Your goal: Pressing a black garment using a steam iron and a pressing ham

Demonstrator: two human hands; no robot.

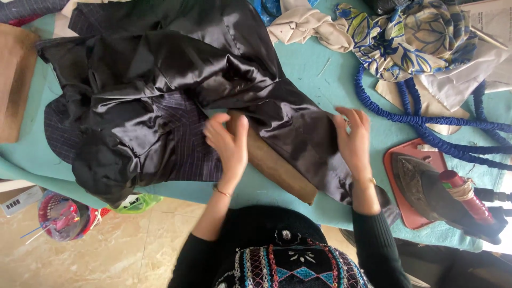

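Left hand flat, fingers spread, pressing black satin garment onto brown sleeve board; right hand open, smoothing same fabric just beside. Risk: slippery lining may slide off board w/ uneven pressure. Iron sits near right wrist, snag/burn hazard.

both arms reach forward from dark sleeves, forearms bare. the left hand lies palm down, fingers bent, thumb raised, a thin bangle at its wrist. the right hand rests flat, fingers spread forward.
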